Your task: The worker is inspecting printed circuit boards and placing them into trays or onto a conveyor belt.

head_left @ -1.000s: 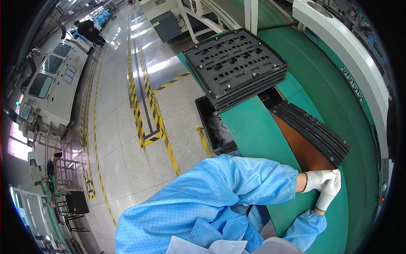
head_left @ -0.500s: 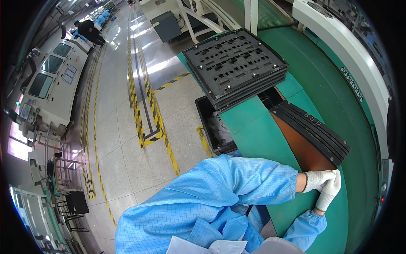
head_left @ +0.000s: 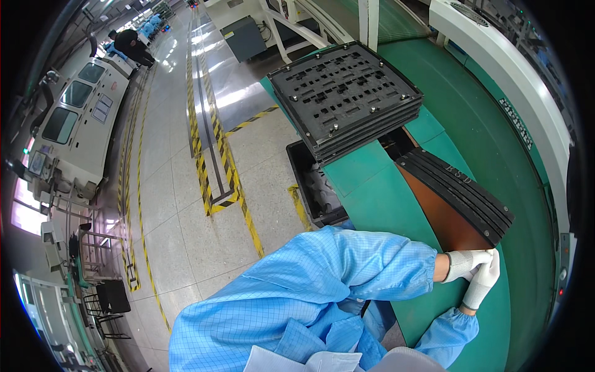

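Both my hands wear white gloves and meet at the near end of a tilted stack of black plates (head_left: 455,186). A brown panel (head_left: 440,211) forms the stack's left side. My left hand (head_left: 466,263) reaches across from the left, right below the panel's near corner, with its fingertips hidden. My right hand (head_left: 484,279) bends up from below against the left, its fingers curled inward and closed. What lies between the hands cannot be made out. Beyond them, a pile of black fixture trays (head_left: 347,93), with many slots and metal studs, rests on the green surface (head_left: 365,180).
A black bin (head_left: 304,186) stands on the floor left of the green surface. Along the right runs a white curved machine frame (head_left: 520,80). Yellow-black tape (head_left: 204,161) marks the floor. A person (head_left: 130,46) in dark clothes bends over far left, near white machines (head_left: 80,118).
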A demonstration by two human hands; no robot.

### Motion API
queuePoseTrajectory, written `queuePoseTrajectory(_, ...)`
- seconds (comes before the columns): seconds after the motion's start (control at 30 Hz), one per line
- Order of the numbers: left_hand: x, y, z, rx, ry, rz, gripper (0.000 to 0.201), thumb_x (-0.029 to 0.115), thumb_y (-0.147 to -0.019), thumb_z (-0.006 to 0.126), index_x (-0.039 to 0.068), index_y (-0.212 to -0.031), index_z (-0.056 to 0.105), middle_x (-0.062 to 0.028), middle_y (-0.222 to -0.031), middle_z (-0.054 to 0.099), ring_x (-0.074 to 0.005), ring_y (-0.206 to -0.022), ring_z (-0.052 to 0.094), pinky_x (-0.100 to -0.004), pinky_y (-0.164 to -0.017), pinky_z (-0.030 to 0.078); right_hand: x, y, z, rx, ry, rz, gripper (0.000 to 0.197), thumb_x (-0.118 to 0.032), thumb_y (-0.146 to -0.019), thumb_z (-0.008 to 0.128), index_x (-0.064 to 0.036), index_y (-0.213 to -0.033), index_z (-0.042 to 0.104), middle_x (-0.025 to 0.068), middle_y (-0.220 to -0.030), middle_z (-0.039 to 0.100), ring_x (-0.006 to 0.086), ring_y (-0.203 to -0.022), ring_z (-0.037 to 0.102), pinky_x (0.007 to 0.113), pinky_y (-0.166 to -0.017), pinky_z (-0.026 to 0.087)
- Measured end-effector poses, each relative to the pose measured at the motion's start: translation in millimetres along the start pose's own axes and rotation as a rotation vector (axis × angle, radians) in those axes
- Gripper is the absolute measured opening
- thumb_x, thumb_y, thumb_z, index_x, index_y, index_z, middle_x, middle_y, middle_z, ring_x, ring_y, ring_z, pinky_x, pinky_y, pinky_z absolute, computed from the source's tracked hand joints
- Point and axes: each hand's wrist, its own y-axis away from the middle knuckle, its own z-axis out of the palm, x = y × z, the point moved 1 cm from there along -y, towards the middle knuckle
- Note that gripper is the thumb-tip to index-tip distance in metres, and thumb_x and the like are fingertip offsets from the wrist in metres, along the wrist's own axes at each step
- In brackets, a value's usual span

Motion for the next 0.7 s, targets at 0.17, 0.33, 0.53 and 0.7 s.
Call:
queuePoseTrajectory(0.17, 0.5, 0.4, 0.7, 0.009, 0.009, -0.021, 0.043, 0.029, -0.083, 0.045, 0.004, -0.118, 0.05, -0.0189, -0.113, 0.057, -0.0298, -0.107, 0.058, -0.0399, -0.092, 0.046, -1.0, -0.7, -0.8, -0.014, 0.031, -0.002, 0.023, -0.014, -0.096, 0.045, 0.0029, -0.106, 0.058, 0.0048, -0.092, 0.06, 0.0113, -0.083, 0.056, 0.024, -0.074, 0.046)
queuePoseTrajectory(0.33, 0.3, -0.6, 0.9, 0.02, -0.003, -0.024, 0.042, 0.029, -0.083, 0.045, 0.004, -0.117, 0.05, -0.0186, -0.111, 0.058, -0.0295, -0.106, 0.058, -0.0399, -0.091, 0.046, 1.6, -0.3, -1.0, 0.003, 0.009, 0.019, 0.024, -0.014, -0.097, 0.045, 0.0029, -0.108, 0.057, 0.0051, -0.092, 0.061, 0.0112, -0.084, 0.056, 0.024, -0.075, 0.046)
queuePoseTrajectory(0.53, -1.5, -2.1, 0.6, 0.011, 0.008, -0.028, 0.042, 0.029, -0.083, 0.044, 0.005, -0.117, 0.051, -0.0183, -0.112, 0.058, -0.0292, -0.106, 0.058, -0.04, -0.092, 0.046, 2.4, -0.6, -1.4, 0.003, 0.019, 0.005, 0.023, -0.013, -0.097, 0.045, 0.0031, -0.108, 0.057, 0.0045, -0.091, 0.06, 0.0111, -0.083, 0.056, 0.024, -0.074, 0.045)
queuePoseTrajectory(0.7, -3.6, -3.0, -2.2, -0.009, 0.026, -0.017, 0.043, 0.03, -0.084, 0.044, 0.005, -0.118, 0.05, -0.0181, -0.113, 0.057, -0.0292, -0.107, 0.057, -0.0397, -0.092, 0.045, -3.4, 0.2, 1.9, -0.004, 0.022, -0.003, 0.022, -0.012, -0.096, 0.044, 0.0027, -0.106, 0.058, 0.004, -0.089, 0.06, 0.0106, -0.081, 0.055, 0.023, -0.073, 0.045)
